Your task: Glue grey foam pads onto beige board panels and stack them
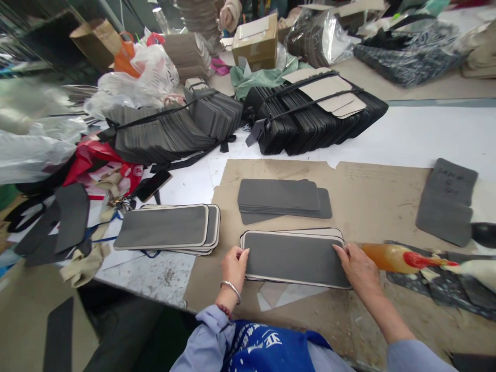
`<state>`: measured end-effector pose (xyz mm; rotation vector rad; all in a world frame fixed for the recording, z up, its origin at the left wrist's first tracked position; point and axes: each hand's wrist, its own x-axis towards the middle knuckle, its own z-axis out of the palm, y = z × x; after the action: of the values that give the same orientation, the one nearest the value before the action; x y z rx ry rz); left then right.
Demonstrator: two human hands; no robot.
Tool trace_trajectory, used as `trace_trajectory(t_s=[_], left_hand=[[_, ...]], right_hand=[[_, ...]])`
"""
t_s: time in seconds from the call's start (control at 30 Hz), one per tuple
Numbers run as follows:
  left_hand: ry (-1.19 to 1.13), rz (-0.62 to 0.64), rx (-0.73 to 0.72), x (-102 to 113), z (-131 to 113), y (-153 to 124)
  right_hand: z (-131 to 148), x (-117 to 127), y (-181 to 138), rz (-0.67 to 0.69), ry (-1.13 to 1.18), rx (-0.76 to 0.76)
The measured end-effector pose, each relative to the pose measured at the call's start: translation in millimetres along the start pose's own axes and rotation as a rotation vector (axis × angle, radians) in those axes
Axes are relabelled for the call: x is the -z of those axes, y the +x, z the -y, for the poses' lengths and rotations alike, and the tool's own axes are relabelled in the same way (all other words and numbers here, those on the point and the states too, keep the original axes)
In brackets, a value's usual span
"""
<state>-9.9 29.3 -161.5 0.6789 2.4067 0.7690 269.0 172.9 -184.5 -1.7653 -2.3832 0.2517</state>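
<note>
Stack of grey pads with cream edging, flat on a brown cardboard sheet at the near side of the bench; long axis left to right, right end a little nearer the body; short ends pointing at the two hands. Left hand with fingertips against the left end; right hand with fingers laid over the right end; hands well apart, neither closed around the stack. Just beyond, plain grey stack, same long axis; to the left, second edged stack, off the cardboard. Orange bottle on its side just beside the right hand. Farther back, strapped grey bundle and black bundle. Cardboard box with flaps shut, contents hidden; clear bag holding dark pieces.
</note>
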Motion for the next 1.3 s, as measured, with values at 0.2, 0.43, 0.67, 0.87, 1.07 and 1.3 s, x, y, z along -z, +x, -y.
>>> trace_trajectory(t_s=[0.2, 0.43, 0.67, 0.87, 1.07, 1.3], left_hand=[[-0.011, 0.026, -0.008, 2.1, -0.2, 0.5], [0.019, 0.037, -0.021, 4.5, -5.1, -1.7], [0.063, 0.037, -0.042, 4.9, -1.9, -1.5], [0.070, 0.007, -0.078, 1.7, 1.6, -2.4], [0.057, -0.009, -0.089, -3.0, 5.8, -1.3], [0.061, -0.007, -0.083, -2.0, 4.8, -1.6]], right_hand=[[2.9, 2.9, 2.1, 0.121, -0.058, -0.092], [5.7, 7.6, 6.5, 0.193, -0.069, -0.127], [6.5, 7.4, 8.4, 0.226, -0.087, -0.170], [10.5, 12.7, 3.7, 0.184, -0.141, -0.223], [38.8, 20.2, -8.1, -0.011, -0.193, -0.119], [75.5, -8.8, -12.5, 0.010, -0.054, 0.499]])
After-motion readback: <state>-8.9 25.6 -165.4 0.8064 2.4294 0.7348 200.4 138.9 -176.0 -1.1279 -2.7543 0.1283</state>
